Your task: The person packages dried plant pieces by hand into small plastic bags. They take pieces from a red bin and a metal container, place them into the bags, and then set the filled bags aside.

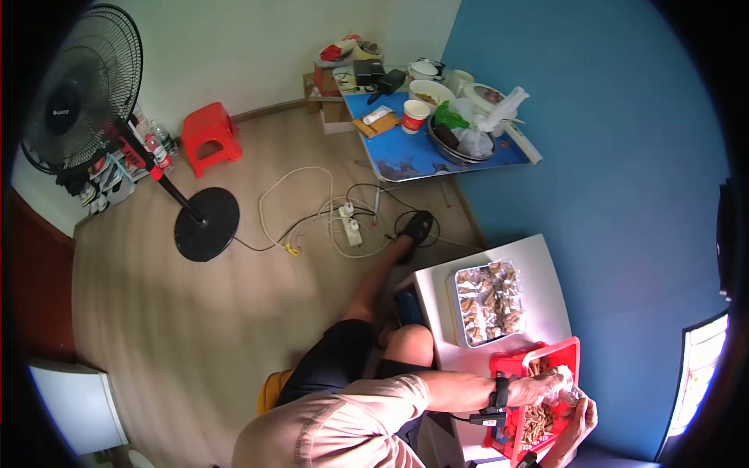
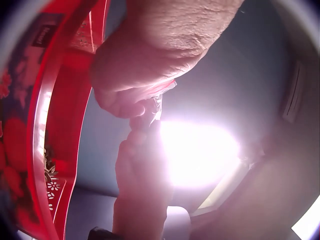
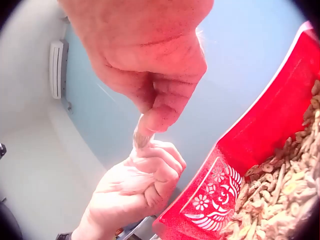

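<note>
My left hand (image 1: 538, 388) and right hand (image 1: 579, 417) meet over a red basket (image 1: 573, 355) with patterned sides. Between them is a small clear plastic bag (image 1: 563, 396), mostly covered by fingers. In the left wrist view my left hand (image 2: 150, 55) pinches the bag (image 2: 156, 102) from above, and its edge shows a red line. My right hand (image 3: 150, 65) pinches the bag's other part (image 3: 142, 136) in the right wrist view. Brown dried stick-like pieces (image 3: 280, 190) fill the basket below.
A metal tray (image 1: 460, 335) of several clear packets stands on the white table (image 1: 538, 257). A blue table (image 1: 398, 168) holds bowls, a paper cup (image 1: 414, 115) and bags. On the floor are a fan base (image 1: 207, 234), a red stool (image 1: 209, 132) and a power strip (image 1: 350, 226) with cords.
</note>
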### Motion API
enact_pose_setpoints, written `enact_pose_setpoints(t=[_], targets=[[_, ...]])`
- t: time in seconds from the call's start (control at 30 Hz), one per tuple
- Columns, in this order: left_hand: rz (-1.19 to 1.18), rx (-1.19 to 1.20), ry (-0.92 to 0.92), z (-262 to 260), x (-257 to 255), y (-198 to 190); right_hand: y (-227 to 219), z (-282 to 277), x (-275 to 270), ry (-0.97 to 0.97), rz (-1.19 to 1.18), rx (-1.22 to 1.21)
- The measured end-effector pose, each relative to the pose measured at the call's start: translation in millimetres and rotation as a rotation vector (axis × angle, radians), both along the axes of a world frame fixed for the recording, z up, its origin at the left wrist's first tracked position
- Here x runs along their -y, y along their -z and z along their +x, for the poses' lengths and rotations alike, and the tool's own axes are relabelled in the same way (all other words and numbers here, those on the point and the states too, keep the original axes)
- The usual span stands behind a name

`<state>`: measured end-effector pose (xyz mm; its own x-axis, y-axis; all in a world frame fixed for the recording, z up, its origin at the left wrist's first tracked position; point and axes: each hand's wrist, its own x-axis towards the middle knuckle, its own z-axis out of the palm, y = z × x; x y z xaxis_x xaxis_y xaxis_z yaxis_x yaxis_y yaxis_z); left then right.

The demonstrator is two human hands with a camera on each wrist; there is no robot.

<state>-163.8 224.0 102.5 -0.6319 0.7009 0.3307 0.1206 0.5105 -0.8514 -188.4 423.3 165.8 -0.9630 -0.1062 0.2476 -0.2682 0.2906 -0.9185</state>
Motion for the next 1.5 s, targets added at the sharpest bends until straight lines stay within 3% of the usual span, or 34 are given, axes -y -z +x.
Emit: enact_pose_setpoints(t=[0.03, 0.1, 0.17, 0.27, 0.37, 0.43, 0.47, 0.53, 0.63, 0.7, 0.8, 0.83, 0.87, 0.97, 1.07, 1.13, 1.17, 1.27, 1.33, 1.37, 1.4, 1.47, 1.5], targets=[[0.082, 0.09, 0.048, -2.1, 2.9, 1.5, 5.2, -4.8, -4.1, 0.022, -0.003, 0.013], [0.116, -0.122, -0.085, -31.8, -38.5, 51.9, 10.6, -14.3, -12.6, 0.031, 0.059, 0.005], [-0.185, -0.637, -0.349, -63.2, -61.7, 72.8, 9.1, -26.4, -16.3, 0.012, 0.169, -0.029], [-0.942, -0.881, -0.682, -73.8, -80.3, 85.5, 2.0, -48.5, -23.9, -0.045, 0.287, -0.007], [-1.326, -0.955, -0.736, -51.8, -54.3, 66.9, 9.0, -69.5, -21.1, 0.085, 0.452, -0.02], [-1.589, -0.993, -0.756, -34.9, -37.9, 49.3, 28.6, -74.4, -5.1, 0.03, 0.48, -0.012], [-1.723, -1.011, -0.759, -31.1, -34.2, 43.4, 36.0, -75.2, -0.5, 0.003, 0.339, 0.102], [-1.71, -0.986, -0.71, -26.4, -28.4, 31.6, 50.9, -76.7, 8.3, -0.007, 0.05, 0.322], [-1.752, -1.009, -0.744, -13.0, -6.2, 18.5, 42.8, -65.4, 40.1, 0.1, -0.149, 0.391], [-1.642, -1.026, -0.749, -12.4, -2.8, 19.6, 44.7, -63.8, 42.1, 0.129, -0.112, 0.391], [-1.746, -1.04, -0.749, 7.4, 19.1, 4.9, 54.9, -70.9, 43.4, 0.159, -0.052, 0.388], [-1.753, -1.063, -0.735, 17.7, 37.7, -9.2, 76.0, -97.5, 3.6, 0.226, 0.253, 0.502], [-1.748, -1.069, -0.733, 19.5, 34.3, -6.4, 84.9, -95.6, -1.7, 0.233, 0.252, 0.502], [-1.801, -1.033, -0.678, 22.2, 33.9, -1.6, 103.3, -105.9, -6.6, 0.276, 0.303, 0.156], [-1.817, -1.118, -0.633, 28.8, 45.4, -3.1, 101.4, -101.8, -6.7, 0.057, 0.654, 0.114], [-1.769, -1.076, -0.679, 22.5, 38.4, 9.6, 68.5, -77.4, 35.0, 0.07, 0.828, -0.39], [-1.806, -1.115, -0.645, 26.2, 47.4, 6.1, 67.5, -76.7, 36.9, 0.053, 0.913, -0.435], [-1.856, -1.081, -0.645, 40.9, 60.9, -7.2, 78.0, -79.8, 26.1, -0.022, 1.129, -0.342], [-1.946, -1.198, -0.555, 31.5, 56.2, 3.0, 79.5, -82.3, 23.5, -0.055, 1.17, -0.337], [-1.995, -1.096, -0.669, 37.3, 51.1, 8.7, 78.5, -82.1, 21.9, -0.069, 1.187, -0.333], [-1.991, -1.105, -0.661, 36.3, 46.0, 15.2, 78.4, -80.3, 20.7, -0.073, 1.202, -0.325], [-1.98, -1.122, -0.452, 22.6, 39.2, 23.0, 78.4, -78.9, 20.0, -0.086, 1.231, -0.323], [-1.96, -1.132, -0.579, 45.5, 64.3, 1.6, 77.5, -79.6, 20.1, -0.092, 1.236, -0.322]])
